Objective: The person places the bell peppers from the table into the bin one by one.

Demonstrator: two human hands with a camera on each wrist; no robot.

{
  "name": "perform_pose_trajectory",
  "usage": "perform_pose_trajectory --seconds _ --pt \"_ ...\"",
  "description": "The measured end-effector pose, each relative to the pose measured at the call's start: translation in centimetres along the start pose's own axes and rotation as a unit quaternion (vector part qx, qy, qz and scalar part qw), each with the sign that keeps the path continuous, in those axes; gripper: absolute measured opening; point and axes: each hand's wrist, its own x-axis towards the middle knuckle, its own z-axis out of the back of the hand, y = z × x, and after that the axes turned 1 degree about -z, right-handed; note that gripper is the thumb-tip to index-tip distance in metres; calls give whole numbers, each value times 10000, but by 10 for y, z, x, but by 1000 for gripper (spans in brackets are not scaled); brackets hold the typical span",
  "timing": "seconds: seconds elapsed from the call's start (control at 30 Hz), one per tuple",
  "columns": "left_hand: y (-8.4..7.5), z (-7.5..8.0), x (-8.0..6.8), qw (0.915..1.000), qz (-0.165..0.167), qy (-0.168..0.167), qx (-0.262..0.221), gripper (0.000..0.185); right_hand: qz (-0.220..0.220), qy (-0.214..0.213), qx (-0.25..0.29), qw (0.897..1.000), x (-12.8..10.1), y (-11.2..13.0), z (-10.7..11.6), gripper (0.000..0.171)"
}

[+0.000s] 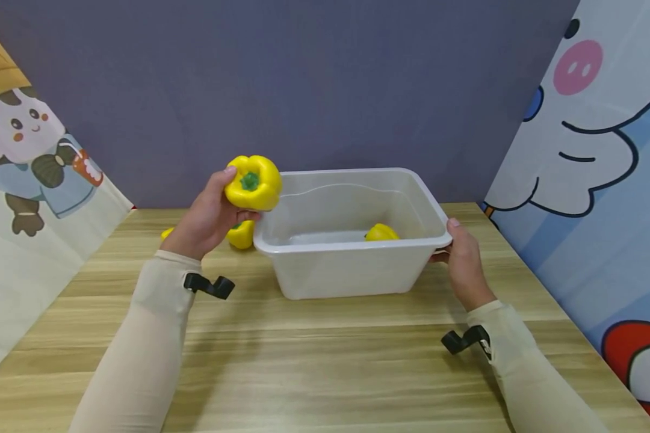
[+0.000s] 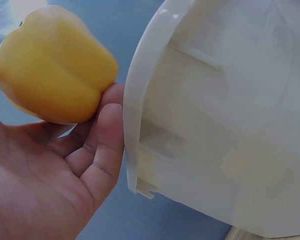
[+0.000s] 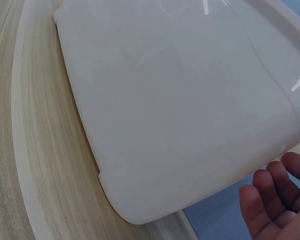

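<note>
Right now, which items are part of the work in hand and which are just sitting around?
In play:
- yellow pepper, held by the left hand
- white tub, its rim gripped by the right hand
- pepper in the tub

Lying about:
- pepper on the table, left of the tub
- wooden table
- cartoon panels at the sides

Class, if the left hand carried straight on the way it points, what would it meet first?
Probably the tub's near-left rim; the left hand, holding a pepper, is already beside it, though depth is uncertain.
</note>
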Motion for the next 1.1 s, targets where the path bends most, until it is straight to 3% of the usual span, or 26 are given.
perform_pose_trajectory --seconds 0.43,0.73,1.1 --pt "-4 -1 6 9998 34 159 -136 45 78 34 -57 9999 0 0 1 65" --pt "-13 0 14 9996 203 122 157 46 -58 -43 2 10000 -1 1 -2 63" --pt "-22 -9 26 9993 250 196 176 47 -116 -13 110 9999 1 4 -1 63"
